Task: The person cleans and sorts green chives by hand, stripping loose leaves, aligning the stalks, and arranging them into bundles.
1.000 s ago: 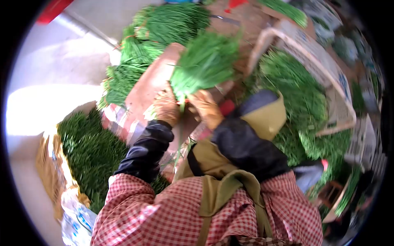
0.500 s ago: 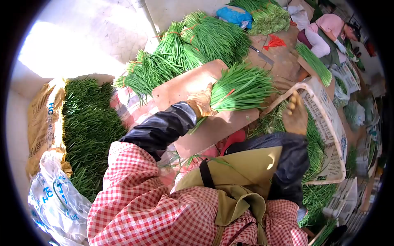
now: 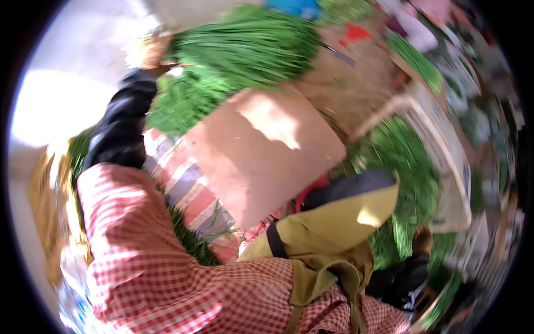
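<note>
At the upper left, my left hand (image 3: 153,53) is stretched far out, closed round the stem end of a bunch of green chives (image 3: 245,44). The bunch lies sideways over the pile of tied chives (image 3: 192,97), its leaves pointing right. A flat brown board (image 3: 261,156) lies before me with only a few scraps on it. My right hand (image 3: 423,240) is low on the right, beside loose chives (image 3: 397,172) by the white crate (image 3: 445,150). Its fingers are blurred and partly hidden.
A striped cloth (image 3: 194,195) lies under the board. Beyond it are a knife (image 3: 337,54), red ties (image 3: 356,33) and a blue bag (image 3: 295,6). A yellow sack (image 3: 50,206) stands at left. Another person (image 3: 417,28) sits at the upper right.
My left hand has carried the bunch from the board up and left onto the pile. My right hand has moved from the crate's near rim down and back. The view has shifted and blurred.
</note>
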Demonstrator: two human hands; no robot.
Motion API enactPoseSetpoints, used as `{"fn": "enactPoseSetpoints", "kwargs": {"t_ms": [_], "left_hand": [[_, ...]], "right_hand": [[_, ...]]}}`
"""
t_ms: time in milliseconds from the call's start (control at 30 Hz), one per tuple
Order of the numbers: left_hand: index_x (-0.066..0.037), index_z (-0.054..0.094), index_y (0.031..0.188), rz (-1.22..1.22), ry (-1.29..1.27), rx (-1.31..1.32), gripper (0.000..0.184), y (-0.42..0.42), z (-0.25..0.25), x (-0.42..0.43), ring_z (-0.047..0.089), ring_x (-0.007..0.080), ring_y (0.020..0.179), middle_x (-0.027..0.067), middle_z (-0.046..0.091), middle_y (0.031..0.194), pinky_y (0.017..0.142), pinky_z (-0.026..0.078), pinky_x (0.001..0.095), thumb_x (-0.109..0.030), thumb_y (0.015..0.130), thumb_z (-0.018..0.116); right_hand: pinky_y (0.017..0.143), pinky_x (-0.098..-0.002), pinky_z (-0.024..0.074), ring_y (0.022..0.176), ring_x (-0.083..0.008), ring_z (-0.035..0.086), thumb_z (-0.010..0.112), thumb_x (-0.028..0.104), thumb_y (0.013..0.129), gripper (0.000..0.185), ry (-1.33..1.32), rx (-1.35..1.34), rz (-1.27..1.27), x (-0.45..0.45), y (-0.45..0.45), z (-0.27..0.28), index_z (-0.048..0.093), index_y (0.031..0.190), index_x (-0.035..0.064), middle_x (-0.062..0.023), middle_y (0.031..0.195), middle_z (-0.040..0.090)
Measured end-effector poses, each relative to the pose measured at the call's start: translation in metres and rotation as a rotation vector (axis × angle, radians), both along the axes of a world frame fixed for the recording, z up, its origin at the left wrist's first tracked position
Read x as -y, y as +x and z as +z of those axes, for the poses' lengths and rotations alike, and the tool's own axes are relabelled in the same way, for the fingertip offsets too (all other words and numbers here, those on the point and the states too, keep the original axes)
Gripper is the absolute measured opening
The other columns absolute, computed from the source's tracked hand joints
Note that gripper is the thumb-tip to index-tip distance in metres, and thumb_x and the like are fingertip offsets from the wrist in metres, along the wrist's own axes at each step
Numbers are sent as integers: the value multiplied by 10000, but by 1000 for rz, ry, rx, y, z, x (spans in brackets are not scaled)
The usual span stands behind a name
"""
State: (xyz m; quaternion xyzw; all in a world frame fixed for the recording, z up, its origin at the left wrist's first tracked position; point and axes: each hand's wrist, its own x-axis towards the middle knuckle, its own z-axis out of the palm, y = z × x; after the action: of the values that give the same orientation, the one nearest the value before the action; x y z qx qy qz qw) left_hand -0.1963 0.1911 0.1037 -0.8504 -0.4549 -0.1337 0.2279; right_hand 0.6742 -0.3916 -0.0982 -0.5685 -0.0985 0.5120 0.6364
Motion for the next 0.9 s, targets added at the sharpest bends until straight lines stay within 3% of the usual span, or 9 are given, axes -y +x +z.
{"fn": "enactPoseSetpoints", "kwargs": {"t_ms": [33,67,100,267,367,567,667,833,900], "left_hand": [[-188,332,1384,135,-72,-59,858,19,16,5,208,370,1345,167,214,1464,1048,283,488,-260,654,779],[-185,338,1380,231,-47,-309,846,22,11,-13,230,363,1340,152,220,1466,1037,302,483,-250,654,766],[-184,328,1385,410,-200,-238,840,65,21,3,256,351,1332,140,255,1457,1031,319,464,-190,659,751],[-152,215,1432,-183,-389,-132,800,160,-68,-49,303,378,1299,214,348,1395,1043,293,430,-113,745,623],[-174,234,1434,-252,-410,-267,745,267,-121,-16,261,344,1333,204,304,1426,1045,292,413,-190,798,622],[-102,404,1347,-261,-560,-395,529,386,-70,45,308,282,1320,157,366,1403,1053,283,363,-160,855,589],[-73,455,1306,-332,-767,-220,465,416,-47,54,360,255,1286,140,437,1352,1049,283,335,-143,865,584],[-63,477,1289,-333,-807,-261,422,488,3,124,384,222,1263,110,464,1333,1044,281,305,-126,883,574],[-66,479,1289,-329,-867,-268,421,511,6,151,380,217,1266,104,464,1334,1046,278,306,-128,883,576]], "right_hand": [[745,-261,384,861,-132,445,384,196,932,223,50,-58,119,29,16,-3,476,1092,70,5,945,478],[496,-237,333,600,-90,423,483,174,903,130,-390,814,-2,41,-13,16,575,934,88,25,688,460],[501,-228,332,600,-94,428,471,185,908,137,-29,168,-220,56,-21,31,559,850,96,15,665,457],[591,-237,412,693,-108,541,561,267,875,193,-124,301,-609,174,-72,100,599,1004,129,4,809,578],[586,-255,424,700,-114,569,597,312,840,218,-345,295,-845,275,-67,35,601,982,147,9,842,622],[402,-257,347,478,-116,463,580,155,762,154,-703,207,-1107,487,-148,-99,614,871,50,-38,646,554],[492,-287,450,549,-141,575,587,201,809,176,-1195,401,-684,492,-174,-111,649,887,56,-75,681,638],[722,-450,477,827,-367,619,529,337,853,209,-1320,731,-239,426,-166,-123,588,1044,277,-171,849,648],[721,-466,476,818,-376,615,512,347,863,236,-1206,802,-190,406,-149,-131,576,1050,218,-175,843,643]]}}
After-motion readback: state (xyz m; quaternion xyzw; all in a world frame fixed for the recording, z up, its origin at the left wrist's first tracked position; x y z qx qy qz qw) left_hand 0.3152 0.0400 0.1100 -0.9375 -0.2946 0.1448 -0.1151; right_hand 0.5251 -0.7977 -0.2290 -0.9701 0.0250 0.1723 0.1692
